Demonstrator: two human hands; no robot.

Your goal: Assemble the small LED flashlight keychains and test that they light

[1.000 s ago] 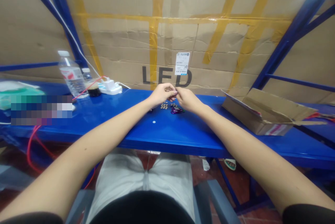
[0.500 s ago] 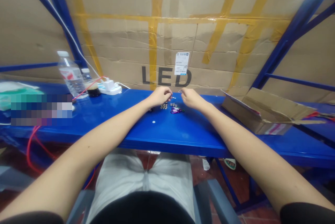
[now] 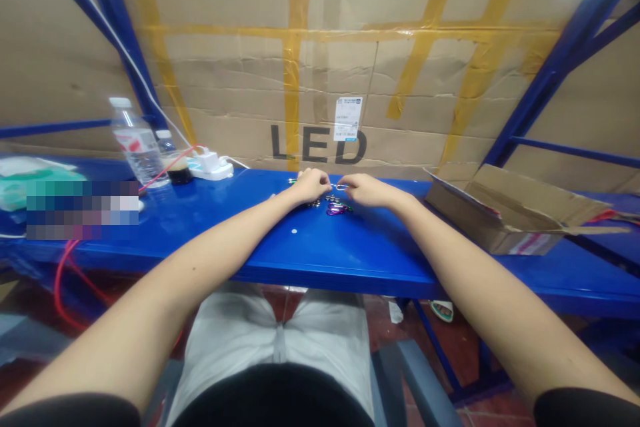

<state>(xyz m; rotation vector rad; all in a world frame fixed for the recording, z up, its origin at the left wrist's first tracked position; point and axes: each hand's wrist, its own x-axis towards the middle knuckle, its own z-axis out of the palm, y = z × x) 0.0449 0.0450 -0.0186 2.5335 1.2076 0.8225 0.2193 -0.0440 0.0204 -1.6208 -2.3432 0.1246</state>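
My left hand (image 3: pixel 311 185) and my right hand (image 3: pixel 364 190) rest side by side at the back of the blue table (image 3: pixel 320 244), both curled in a pinch. Between their fingertips runs a thin small metal piece (image 3: pixel 340 186), too small to name. Just below the hands lies a little heap of small metal parts (image 3: pixel 336 206) with a purple and a green clip among them. A tiny white dot (image 3: pixel 294 231) lies nearer to me on the table.
A clear water bottle (image 3: pixel 137 144), a small dark jar (image 3: pixel 177 169) and a white power strip (image 3: pixel 212 164) stand at the left. A red cable (image 3: pixel 65 274) hangs off the edge. An open cardboard box (image 3: pixel 505 210) lies at the right. A taped cardboard wall (image 3: pixel 320 80) marked LED backs the table.
Both hands have moved a little away from me toward the cardboard wall and lower to the table, parted briefly, then come together again over the heap.
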